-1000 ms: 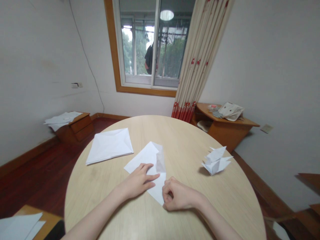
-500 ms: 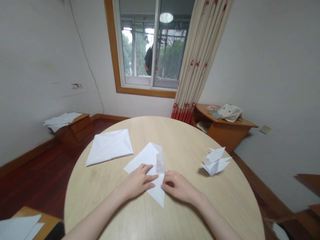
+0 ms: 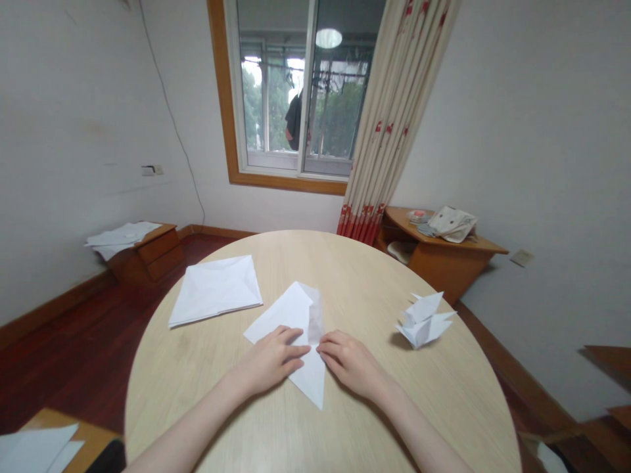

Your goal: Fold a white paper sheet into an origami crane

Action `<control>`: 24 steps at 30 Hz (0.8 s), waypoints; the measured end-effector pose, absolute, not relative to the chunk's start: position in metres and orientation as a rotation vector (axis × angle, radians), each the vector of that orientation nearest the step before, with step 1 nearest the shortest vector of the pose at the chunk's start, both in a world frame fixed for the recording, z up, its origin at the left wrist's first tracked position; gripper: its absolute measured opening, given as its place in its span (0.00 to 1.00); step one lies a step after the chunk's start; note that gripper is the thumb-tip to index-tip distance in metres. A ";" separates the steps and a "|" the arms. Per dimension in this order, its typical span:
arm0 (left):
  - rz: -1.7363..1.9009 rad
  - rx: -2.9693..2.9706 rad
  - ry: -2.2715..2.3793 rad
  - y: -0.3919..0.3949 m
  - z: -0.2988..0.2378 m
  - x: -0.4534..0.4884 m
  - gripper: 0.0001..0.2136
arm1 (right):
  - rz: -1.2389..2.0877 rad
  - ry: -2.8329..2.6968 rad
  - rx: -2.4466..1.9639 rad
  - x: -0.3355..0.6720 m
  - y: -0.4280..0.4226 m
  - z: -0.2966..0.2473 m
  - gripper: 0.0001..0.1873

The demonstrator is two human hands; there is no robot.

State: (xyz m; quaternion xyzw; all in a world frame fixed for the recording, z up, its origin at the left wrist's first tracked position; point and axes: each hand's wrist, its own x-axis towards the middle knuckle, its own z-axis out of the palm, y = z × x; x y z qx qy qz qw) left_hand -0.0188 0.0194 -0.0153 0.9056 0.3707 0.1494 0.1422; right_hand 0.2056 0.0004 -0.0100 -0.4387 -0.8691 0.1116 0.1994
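A partly folded sheet of white paper (image 3: 280, 314) lies on the round table, with a thin flap on its right side and a point toward me. My left hand (image 3: 271, 357) rests on it, palm down, fingers spread and pressing the paper flat. At the right edge of the sheet is my right hand (image 3: 351, 360). Its fingers are drawn together against the fold, close to the left fingertips, and seem to pinch the paper's edge. What lies under its fingertips is hidden.
A stack of white paper (image 3: 217, 287) lies at the back left of the round table (image 3: 296, 253). Folded paper figures (image 3: 424, 322) stand at the right. Beyond are a small cabinet (image 3: 158, 251), a corner desk (image 3: 438, 263) and a curtain (image 3: 379, 138).
My right hand's fingers have shifted slightly up and left along the paper's right edge and closed together. My left hand and the sheet have hardly moved.
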 end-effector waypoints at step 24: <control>0.587 2.557 1.343 -0.003 -0.022 0.010 0.14 | -0.239 -2.415 -1.095 0.212 0.004 -0.007 0.24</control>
